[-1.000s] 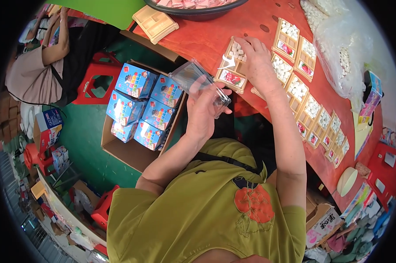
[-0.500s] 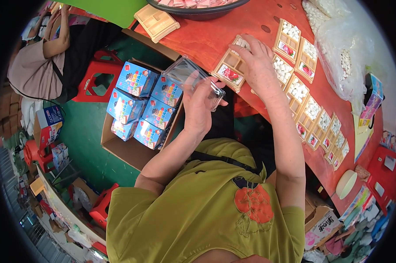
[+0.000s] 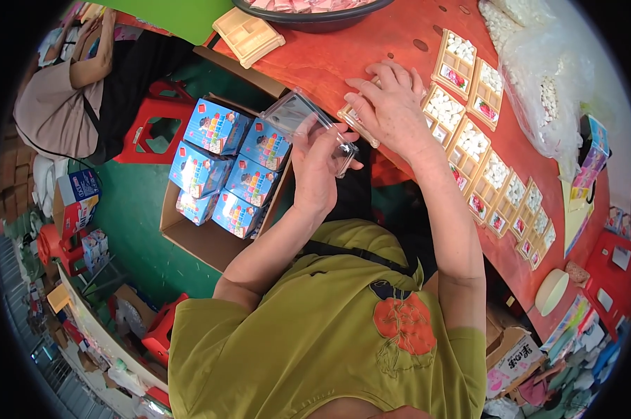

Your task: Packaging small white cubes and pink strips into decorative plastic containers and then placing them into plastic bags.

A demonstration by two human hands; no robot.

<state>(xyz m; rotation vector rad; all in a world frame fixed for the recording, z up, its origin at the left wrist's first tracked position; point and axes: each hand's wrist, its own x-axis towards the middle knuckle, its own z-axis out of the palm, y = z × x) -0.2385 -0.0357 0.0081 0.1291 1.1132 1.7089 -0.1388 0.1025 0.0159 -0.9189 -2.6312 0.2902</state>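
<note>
My left hand [image 3: 315, 171] grips a clear plastic box [image 3: 305, 115], its open side not plainly visible. My right hand [image 3: 396, 115] bends over a pale tan compartment tray [image 3: 358, 124] at the table's near edge. Its fingers curl over the tray and hide most of it; only the left end and a sliver between the fingers show. Just right of this hand begins a row of similar trays, among them a filled tray [image 3: 444, 106] with small white pieces and a red-pictured card.
A stack of empty trays [image 3: 249, 35] and a dark basin [image 3: 315, 21] of pink packets occupy the far side of the red table [image 3: 315, 66]. A plastic bag [image 3: 542, 84] of white pieces lies at right. Blue boxes [image 3: 218, 126] fill a carton [image 3: 204, 248] at left; a person [image 3: 60, 112] sits beyond.
My right hand has shifted slightly left and now covers most of the tray, whose picture card and white pieces showed before. My left hand and the clear box stay nearly in place.
</note>
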